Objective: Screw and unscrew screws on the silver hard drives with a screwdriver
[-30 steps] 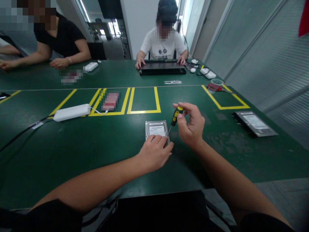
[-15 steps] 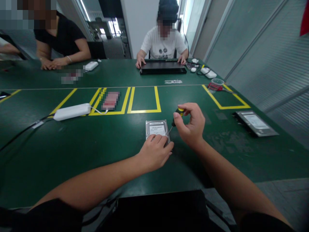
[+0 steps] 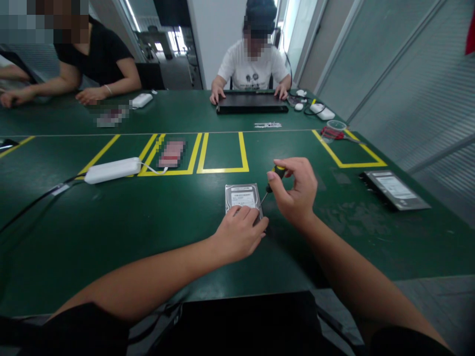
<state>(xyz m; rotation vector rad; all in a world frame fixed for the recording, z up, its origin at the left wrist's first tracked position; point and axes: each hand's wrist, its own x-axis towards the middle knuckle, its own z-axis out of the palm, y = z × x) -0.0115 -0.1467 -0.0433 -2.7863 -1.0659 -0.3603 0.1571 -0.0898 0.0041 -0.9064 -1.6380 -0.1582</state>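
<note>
A silver hard drive [image 3: 242, 194] with a white label lies flat on the green table [image 3: 156, 212] in front of me. My left hand [image 3: 243, 230] is closed over its near end, fingers and thumb gripping it and hiding that part. My right hand [image 3: 297, 190] is wrapped round the black and yellow handle of a screwdriver [image 3: 273, 179]. The screwdriver slants down to the left, and its thin shaft reaches the drive's right edge near my left fingers. What the tip touches there is too small to make out.
To the right lies a second hard drive [image 3: 396, 190]. Behind it are a clear round container [image 3: 337, 126] and red-handled pliers [image 3: 333, 132]. A white power strip [image 3: 112, 170] and a phone [image 3: 172, 153] lie left. Opposite, a co-worker holds a black flat panel [image 3: 252, 103]; another person sits far left.
My hands, the screwdriver and the hard drive keep nearly the same pose; the view has shifted slightly. At the far left, the co-worker's hands have moved apart, one reaching toward the left edge.
</note>
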